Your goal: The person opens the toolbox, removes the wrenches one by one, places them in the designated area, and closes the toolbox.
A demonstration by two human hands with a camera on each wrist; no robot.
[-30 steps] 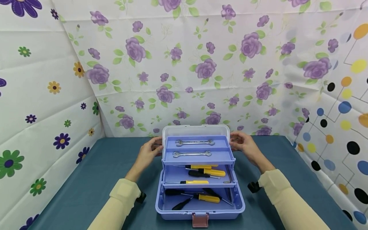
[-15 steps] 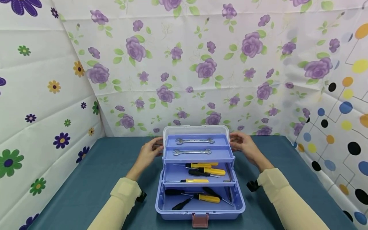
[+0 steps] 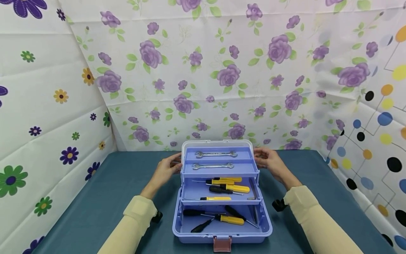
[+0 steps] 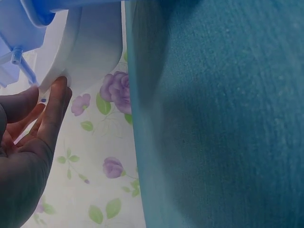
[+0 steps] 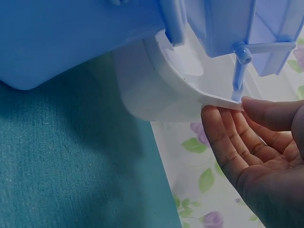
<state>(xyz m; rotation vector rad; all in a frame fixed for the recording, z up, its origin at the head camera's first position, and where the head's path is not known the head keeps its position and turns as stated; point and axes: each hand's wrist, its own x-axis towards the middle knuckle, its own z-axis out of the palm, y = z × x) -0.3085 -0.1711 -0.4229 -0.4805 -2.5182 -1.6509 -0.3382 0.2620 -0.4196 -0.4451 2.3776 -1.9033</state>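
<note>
A blue toolbox [image 3: 196, 240] stands unfolded in the head view, its whitish lid [image 3: 217, 142] raised at the back. My left hand [image 3: 164, 171] holds the lid's left side, and my right hand [image 3: 272, 164] its right side. In the right wrist view, thumb and fingers pinch the lid's rim [image 5: 190, 92]. The left wrist view has thumb and fingers at the opposite rim [image 4: 59, 64]. Two wrenches [image 3: 216, 154] lie in the top tray [image 3: 222, 175]. Yellow and black screwdrivers [image 3: 234, 188] and a hex key [image 3: 253, 190] occupy the middle tray [image 3: 219, 203].
In the box's bottom lie more screwdrivers [image 3: 229, 219]. A reddish-brown latch [image 3: 222, 244] hangs at the front. The toolbox stands on a dark teal tablecloth [image 3: 127, 183]. Behind the table hangs a floral cloth [image 3: 196, 88], with patterned cloths at both sides.
The upper trays have shifted slightly up and back in the head view, and the lid's top edge sits a little lower. Both hands keep hold of the lid.
</note>
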